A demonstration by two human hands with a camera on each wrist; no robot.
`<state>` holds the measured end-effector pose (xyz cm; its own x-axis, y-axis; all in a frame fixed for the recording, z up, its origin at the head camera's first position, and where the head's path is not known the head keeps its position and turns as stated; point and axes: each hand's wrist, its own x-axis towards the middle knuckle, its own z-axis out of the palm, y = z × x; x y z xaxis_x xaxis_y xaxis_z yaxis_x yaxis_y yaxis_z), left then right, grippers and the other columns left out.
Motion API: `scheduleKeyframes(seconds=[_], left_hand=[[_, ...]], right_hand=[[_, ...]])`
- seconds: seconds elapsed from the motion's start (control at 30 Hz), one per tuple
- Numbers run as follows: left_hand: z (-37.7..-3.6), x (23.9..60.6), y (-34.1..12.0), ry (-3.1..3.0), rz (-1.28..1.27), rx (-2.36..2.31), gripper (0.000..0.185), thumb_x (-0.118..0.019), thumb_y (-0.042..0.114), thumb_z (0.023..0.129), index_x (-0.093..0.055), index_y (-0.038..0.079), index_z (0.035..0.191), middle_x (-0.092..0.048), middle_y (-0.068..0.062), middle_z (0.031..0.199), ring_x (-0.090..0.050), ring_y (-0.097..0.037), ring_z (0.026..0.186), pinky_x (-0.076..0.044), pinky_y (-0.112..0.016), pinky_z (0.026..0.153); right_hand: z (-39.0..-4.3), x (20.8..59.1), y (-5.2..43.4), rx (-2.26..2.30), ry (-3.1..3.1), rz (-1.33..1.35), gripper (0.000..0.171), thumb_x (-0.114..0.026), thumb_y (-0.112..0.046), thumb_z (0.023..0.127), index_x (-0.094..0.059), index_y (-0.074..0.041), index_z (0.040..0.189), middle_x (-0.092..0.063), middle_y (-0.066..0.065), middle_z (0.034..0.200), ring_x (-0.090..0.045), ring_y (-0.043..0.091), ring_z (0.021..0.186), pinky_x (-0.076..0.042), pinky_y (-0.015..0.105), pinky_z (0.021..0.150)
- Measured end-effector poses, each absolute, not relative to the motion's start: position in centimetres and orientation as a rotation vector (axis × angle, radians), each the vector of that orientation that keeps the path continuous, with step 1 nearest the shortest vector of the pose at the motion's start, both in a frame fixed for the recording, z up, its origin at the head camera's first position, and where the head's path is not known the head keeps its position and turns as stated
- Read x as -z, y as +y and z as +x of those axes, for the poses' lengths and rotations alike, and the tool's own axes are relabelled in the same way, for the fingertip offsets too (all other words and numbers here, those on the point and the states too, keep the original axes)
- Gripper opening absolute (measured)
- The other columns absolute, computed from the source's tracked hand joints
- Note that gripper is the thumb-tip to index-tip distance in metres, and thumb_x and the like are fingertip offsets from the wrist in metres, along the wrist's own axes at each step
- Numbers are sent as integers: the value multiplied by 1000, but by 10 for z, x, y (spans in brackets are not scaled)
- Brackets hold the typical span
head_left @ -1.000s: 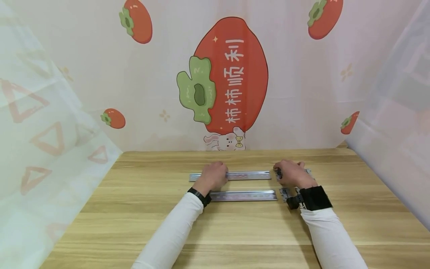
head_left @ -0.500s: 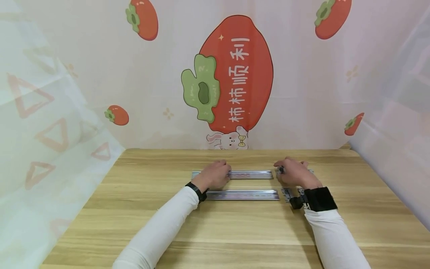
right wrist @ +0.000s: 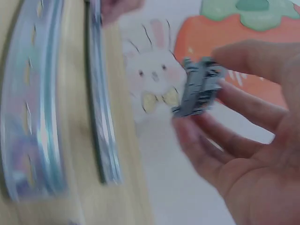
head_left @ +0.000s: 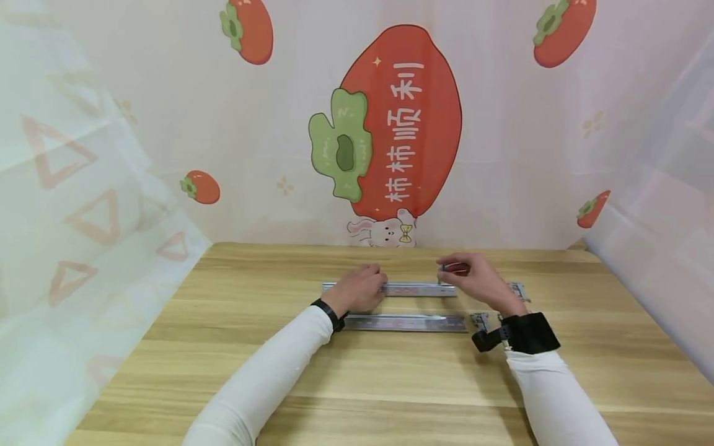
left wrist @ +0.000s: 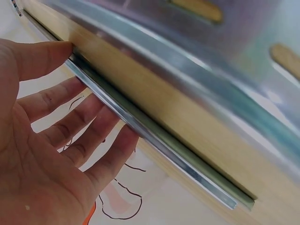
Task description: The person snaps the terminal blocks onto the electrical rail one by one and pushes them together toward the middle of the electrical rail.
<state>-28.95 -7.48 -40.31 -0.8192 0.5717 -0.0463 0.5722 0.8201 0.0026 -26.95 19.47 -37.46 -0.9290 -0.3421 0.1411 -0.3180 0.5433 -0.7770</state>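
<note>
Two slotted metal DIN rails lie roughly parallel on the wooden table, the far rail (head_left: 418,290) behind the near rail (head_left: 407,323). My left hand (head_left: 357,290) grips the far rail toward its left part; in the left wrist view the thumb is on one edge and the fingertips (left wrist: 126,133) on the other. Above that rail's right end, my right hand (head_left: 481,284) pinches a small grey terminal block (right wrist: 200,86) between thumb and fingers. The right wrist view, somewhat blurred, shows the block held apart from the rail.
To the right of the rails, more grey terminal blocks lie on the table: one block (head_left: 519,291) beyond the right wrist, another block (head_left: 480,321) near the near rail's end. The wrist camera (head_left: 486,341) partly covers that area. A printed curtain (head_left: 251,142) stands behind the table.
My right hand has lifted the terminal block from the table and moved left, to above the far rail's right end. The left hand keeps its hold on the rail. The head view has shifted slightly.
</note>
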Motion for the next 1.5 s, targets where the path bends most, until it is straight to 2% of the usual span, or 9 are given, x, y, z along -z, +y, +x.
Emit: scheduleKeyframes(seconds=[0.27,0.4,0.57,0.67,0.83,0.97,1.3,1.5], left_hand=[[-290,405,-76,2957,929,47,30,-55,30,93,-62,15,119,-53,-2,107,-51,-20,100,-46,-35,87],[-289,403,-76,2949,925,23,30,-57,30,93,-63,15,118,-53,-2,109,-52,-20,103,-45,-35,89],[-289,400,-76,2934,929,6,31,-59,30,92,-63,15,118,-54,-2,111,-52,-20,105,-44,-34,92],[-290,400,-77,2932,923,-21,29,-60,31,91,-64,14,114,-54,0,104,-53,-18,100,-45,-33,88],[-290,400,-78,2930,903,-84,25,-62,30,90,-65,12,107,-52,2,96,-52,-15,91,-47,-31,80],[-291,401,-78,2933,897,-91,26,-63,30,90,-66,12,108,-53,1,96,-53,-15,89,-47,-31,79],[-291,403,-79,2960,842,-167,27,-67,32,87,-70,13,107,-55,1,93,-53,-15,86,-48,-31,78],[-292,404,-79,2965,821,-191,22,-68,33,86,-72,16,99,-54,2,89,-51,-15,81,-46,-30,72]], right_hand=[[-275,373,161,1689,2553,-454,38,-69,-39,83,-65,-17,114,-67,5,105,-62,20,95,-46,45,91],[-281,374,146,1721,2452,-464,37,-72,-33,83,-66,-15,114,-66,8,108,-62,22,98,-46,46,91],[-292,376,134,1658,2335,-535,46,-74,-16,81,-58,-9,124,-60,14,118,-59,27,107,-49,36,88],[-298,378,129,1620,2315,-537,52,-75,-9,79,-54,-5,126,-57,19,121,-57,29,109,-50,31,86],[-309,384,125,1548,2315,-564,52,-75,-3,77,-55,3,125,-55,26,122,-57,32,108,-51,31,83],[-315,386,122,1489,2333,-606,52,-75,-1,77,-55,7,124,-55,26,121,-57,33,105,-51,32,84],[-321,385,114,1292,2397,-643,49,-73,-4,79,-55,6,124,-58,22,119,-58,29,104,-50,35,87],[-323,385,108,1231,2428,-611,48,-76,-6,78,-59,2,122,-62,17,115,-60,24,98,-50,34,87]])
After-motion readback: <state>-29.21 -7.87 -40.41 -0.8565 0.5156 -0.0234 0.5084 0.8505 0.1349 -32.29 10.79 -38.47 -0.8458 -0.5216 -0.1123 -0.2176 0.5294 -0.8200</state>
